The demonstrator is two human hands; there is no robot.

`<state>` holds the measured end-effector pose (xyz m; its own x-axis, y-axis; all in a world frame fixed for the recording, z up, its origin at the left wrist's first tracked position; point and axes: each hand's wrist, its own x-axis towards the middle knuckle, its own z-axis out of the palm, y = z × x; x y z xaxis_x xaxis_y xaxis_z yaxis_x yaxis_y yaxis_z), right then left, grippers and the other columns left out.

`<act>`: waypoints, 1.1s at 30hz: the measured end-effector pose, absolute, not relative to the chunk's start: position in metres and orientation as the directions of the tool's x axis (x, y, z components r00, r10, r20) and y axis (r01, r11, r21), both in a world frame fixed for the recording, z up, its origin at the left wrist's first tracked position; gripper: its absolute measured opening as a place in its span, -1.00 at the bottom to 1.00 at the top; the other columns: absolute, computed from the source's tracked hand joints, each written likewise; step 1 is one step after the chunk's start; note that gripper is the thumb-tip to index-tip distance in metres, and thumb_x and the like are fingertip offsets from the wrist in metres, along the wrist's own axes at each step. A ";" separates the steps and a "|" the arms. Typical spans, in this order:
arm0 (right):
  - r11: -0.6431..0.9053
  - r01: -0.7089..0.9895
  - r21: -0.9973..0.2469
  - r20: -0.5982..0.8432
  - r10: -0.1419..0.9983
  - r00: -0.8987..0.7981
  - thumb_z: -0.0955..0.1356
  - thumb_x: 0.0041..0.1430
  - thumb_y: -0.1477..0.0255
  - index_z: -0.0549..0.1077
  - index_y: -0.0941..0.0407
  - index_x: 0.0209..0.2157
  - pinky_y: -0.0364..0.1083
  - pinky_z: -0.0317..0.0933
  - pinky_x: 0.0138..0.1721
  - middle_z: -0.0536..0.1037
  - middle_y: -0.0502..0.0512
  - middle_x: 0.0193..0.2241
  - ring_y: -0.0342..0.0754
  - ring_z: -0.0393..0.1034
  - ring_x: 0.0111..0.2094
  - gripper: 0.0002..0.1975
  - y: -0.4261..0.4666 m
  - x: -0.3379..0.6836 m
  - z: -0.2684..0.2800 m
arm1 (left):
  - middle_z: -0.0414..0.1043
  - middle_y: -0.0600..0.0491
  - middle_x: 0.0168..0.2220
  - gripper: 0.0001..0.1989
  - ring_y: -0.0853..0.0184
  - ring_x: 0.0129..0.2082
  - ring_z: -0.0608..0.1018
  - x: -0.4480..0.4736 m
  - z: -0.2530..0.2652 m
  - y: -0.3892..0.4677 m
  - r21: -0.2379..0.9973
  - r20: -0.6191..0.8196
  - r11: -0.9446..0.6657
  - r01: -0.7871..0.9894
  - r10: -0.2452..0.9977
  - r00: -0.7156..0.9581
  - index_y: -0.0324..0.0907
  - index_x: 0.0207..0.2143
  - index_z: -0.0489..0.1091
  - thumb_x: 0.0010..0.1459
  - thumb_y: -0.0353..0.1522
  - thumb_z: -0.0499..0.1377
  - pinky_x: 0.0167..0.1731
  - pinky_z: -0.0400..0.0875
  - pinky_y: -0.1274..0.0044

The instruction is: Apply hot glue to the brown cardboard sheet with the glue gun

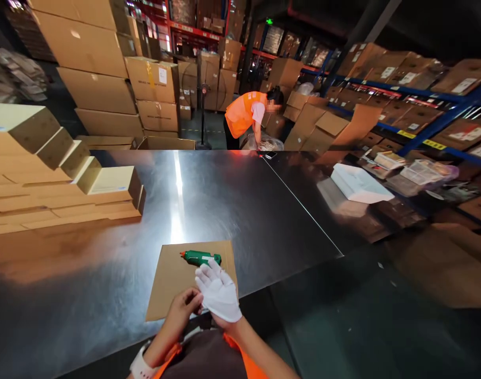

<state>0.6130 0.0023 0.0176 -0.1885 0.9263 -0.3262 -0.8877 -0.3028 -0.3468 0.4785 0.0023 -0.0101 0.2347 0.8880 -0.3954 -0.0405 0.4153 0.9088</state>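
Lying crosswise, nozzle leftward, the glue gun (201,258) sits beyond the gloved, spread right hand (219,292); left hand (184,309) pinches its cuff.

Warehouse, stacked cardboard boxes (94,58), blue pallet racking (441,121), steel packing table (224,200), probably a dispatch area

the table (106,295) is polished sheet metal, glossy enough to mirror the lights and boxes. on it lies a flat sheet of matt brown cardboard (173,284), smooth and unprinted. at its 12 o'clock edge the glue gun (201,257) is shiny green plastic with an orange tip. the right hand (219,292) wears a white knit cloth glove, soft and matt; the left hand (183,310) is bare, touching the glove's edge. at 10 o'clock, stacked folded cartons (47,173) show rough corrugated edges.
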 end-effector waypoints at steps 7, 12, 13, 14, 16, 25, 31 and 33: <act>-0.422 -0.819 -0.388 -0.348 0.890 -0.294 0.58 -0.09 0.20 0.55 0.10 -0.06 0.01 0.32 0.00 0.67 0.13 -0.14 0.07 0.54 -0.02 -0.46 -0.015 0.622 0.014 | 0.40 0.10 -0.65 -0.67 0.32 -0.62 0.40 0.461 -0.008 0.008 0.944 -0.330 0.321 0.076 0.917 0.223 -0.14 -0.56 0.42 -0.14 -0.10 0.37 -0.55 0.26 0.51; -0.503 -0.789 -0.351 -0.319 0.857 -0.405 0.56 -0.04 0.21 0.53 0.15 -0.02 0.06 0.39 -0.09 0.65 0.16 -0.11 0.10 0.54 -0.03 -0.44 -0.024 0.622 0.014 | 0.47 0.08 -0.59 -0.78 0.31 -0.59 0.44 0.452 -0.013 0.007 0.941 -0.335 0.329 0.075 0.886 0.321 -0.18 -0.46 0.51 -0.21 -0.29 0.38 -0.53 0.34 0.52; -0.506 -0.789 -0.348 -0.316 0.856 -0.409 0.55 -0.02 0.21 0.52 0.15 -0.01 0.08 0.40 -0.10 0.65 0.17 -0.10 0.11 0.53 -0.02 -0.45 -0.025 0.622 0.013 | 0.48 0.08 -0.60 -0.73 0.30 -0.59 0.45 0.451 -0.014 0.006 0.938 -0.342 0.341 0.067 0.876 0.339 -0.19 -0.40 0.52 -0.24 -0.32 0.39 -0.53 0.35 0.51; -0.504 -0.789 -0.352 -0.315 0.857 -0.408 0.54 0.00 0.22 0.52 0.15 0.00 0.10 0.41 -0.10 0.65 0.17 -0.09 0.11 0.52 -0.01 -0.46 -0.027 0.623 0.012 | 0.49 0.08 -0.61 -0.67 0.29 -0.60 0.46 0.450 -0.015 0.005 0.934 -0.349 0.351 0.060 0.867 0.355 -0.19 -0.36 0.53 -0.29 -0.35 0.41 -0.53 0.36 0.50; -0.500 -0.782 -0.373 -0.316 0.860 -0.400 0.53 0.03 0.21 0.52 0.15 0.00 0.12 0.42 -0.11 0.64 0.19 -0.07 0.11 0.52 -0.01 -0.48 -0.029 0.623 0.008 | 0.51 0.06 -0.61 -0.57 0.26 -0.59 0.48 0.447 -0.017 0.004 0.930 -0.356 0.363 0.053 0.856 0.374 -0.20 -0.32 0.54 -0.38 -0.40 0.45 -0.52 0.37 0.49; -0.399 -0.781 -0.480 -0.366 0.900 -0.235 0.59 -0.15 0.23 0.60 0.08 -0.16 0.09 0.19 0.20 0.68 0.12 -0.20 0.04 0.55 -0.07 -0.54 -0.035 0.614 0.012 | 0.53 0.02 -0.53 -0.62 0.21 -0.48 0.53 0.437 -0.009 0.013 0.955 -0.294 0.276 0.111 0.930 0.220 -0.15 -0.36 0.58 -0.30 -0.20 0.43 -0.38 0.44 0.45; -0.403 -0.650 -0.644 -0.402 0.902 -0.160 0.55 -0.28 0.08 0.61 -0.08 -0.37 0.05 0.26 0.00 0.68 -0.06 -0.38 -0.03 0.55 -0.26 -0.63 -0.034 0.610 -0.027 | 0.59 -0.04 -0.53 -0.65 0.03 -0.45 0.58 0.456 -0.025 0.008 0.963 -0.220 0.173 0.204 0.946 0.238 0.01 -0.62 0.56 -0.34 0.05 0.40 -0.35 0.52 0.28; -0.394 -0.665 -0.634 -0.400 0.903 -0.154 0.58 -0.43 0.11 0.60 -0.04 -0.42 0.04 0.27 -0.01 0.66 -0.01 -0.42 0.00 0.55 -0.27 -0.58 -0.032 0.614 -0.037 | 0.65 0.06 -0.40 -0.57 -0.03 -0.34 0.64 0.459 -0.041 0.010 0.972 -0.205 0.175 0.155 0.958 0.203 0.15 -0.53 0.58 -0.51 0.10 0.42 -0.26 0.57 0.23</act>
